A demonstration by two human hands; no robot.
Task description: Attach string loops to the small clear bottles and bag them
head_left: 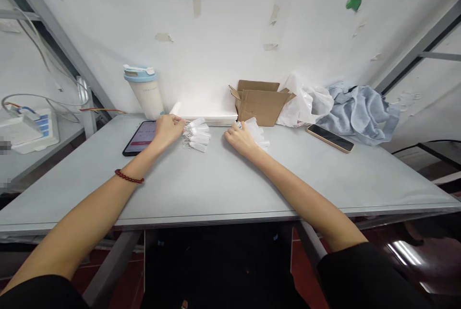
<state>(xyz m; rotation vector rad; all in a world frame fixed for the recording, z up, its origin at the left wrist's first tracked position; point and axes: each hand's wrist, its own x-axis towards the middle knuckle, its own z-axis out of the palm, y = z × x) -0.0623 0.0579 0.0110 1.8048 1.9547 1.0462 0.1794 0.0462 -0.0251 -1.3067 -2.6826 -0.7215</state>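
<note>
White looped tags [198, 135] near middle of desk's [216, 179] far edge, beside my left fingers [177, 121]; translucent pieces [255, 130] beside my right fingers [233, 130]. Both sets bent, grasp indeterminable. Tags probably light, slippery, thin; best pinched at flat bodies, loops free.

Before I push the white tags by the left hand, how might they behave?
The white tags look small and flat, so probably light and apt to slide on the smooth-looking table. Their thin loops lie bunched together, so they may tangle.
</note>
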